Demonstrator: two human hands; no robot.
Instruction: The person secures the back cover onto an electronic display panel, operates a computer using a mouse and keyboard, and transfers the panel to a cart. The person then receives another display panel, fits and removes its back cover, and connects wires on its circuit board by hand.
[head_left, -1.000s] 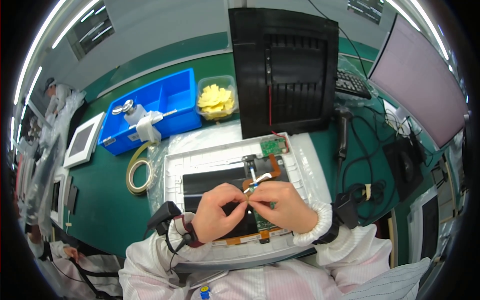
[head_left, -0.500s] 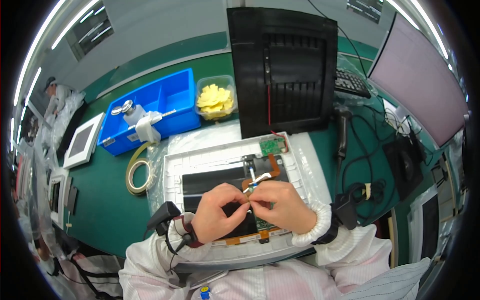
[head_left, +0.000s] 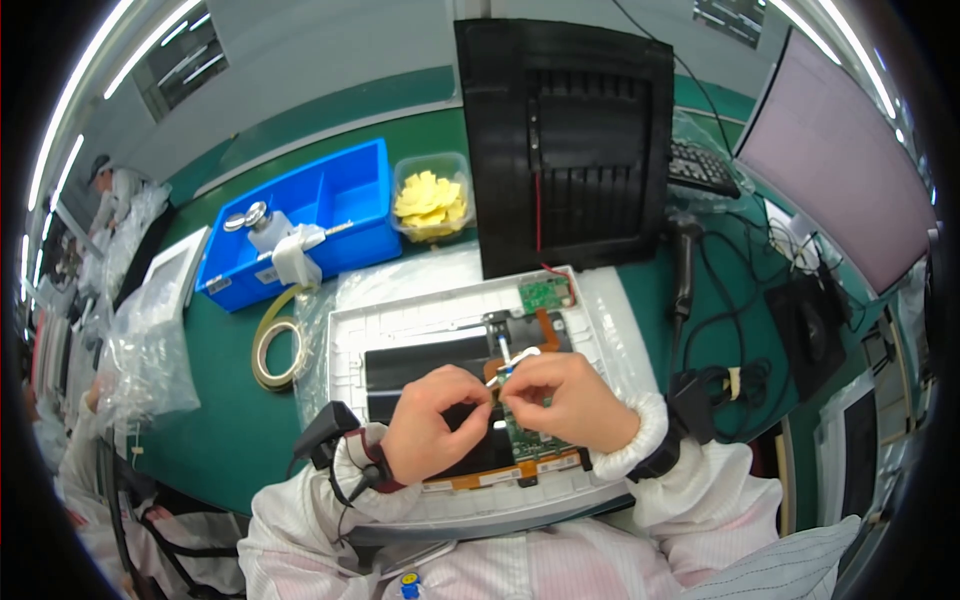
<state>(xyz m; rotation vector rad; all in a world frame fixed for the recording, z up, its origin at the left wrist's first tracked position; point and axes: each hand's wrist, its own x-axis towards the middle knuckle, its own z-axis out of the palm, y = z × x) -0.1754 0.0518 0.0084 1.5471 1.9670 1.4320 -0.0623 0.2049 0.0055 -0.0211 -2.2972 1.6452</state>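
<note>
An open device with a white frame [head_left: 345,343] lies flat in front of me, its black panel [head_left: 405,362] and green circuit boards [head_left: 543,294] exposed. Over its middle, my left hand [head_left: 432,422] pinches with thumb and forefinger; what is between the fingertips, if anything, is too small to make out. My right hand [head_left: 570,405] is also pinched, just right of the left fingertips, its contents hidden as well. Beside the fingertips runs a thin white strip [head_left: 518,358], close to an orange flex cable [head_left: 548,330]. An orange-brown strip [head_left: 500,478] lines the device's near edge.
A black back cover [head_left: 570,150] stands upright behind the device, joined by a red wire. Leftward are a blue bin [head_left: 350,215], a tub of yellow pieces [head_left: 432,205] and a tape roll [head_left: 278,352]. Rightward are a handheld scanner [head_left: 684,265], cables and a monitor [head_left: 835,150].
My fingertips have parted slightly, the right hand shifting a little to the right. At far left, a person's arm and a clear plastic bag have come in over the table, covering the white-framed panel.
</note>
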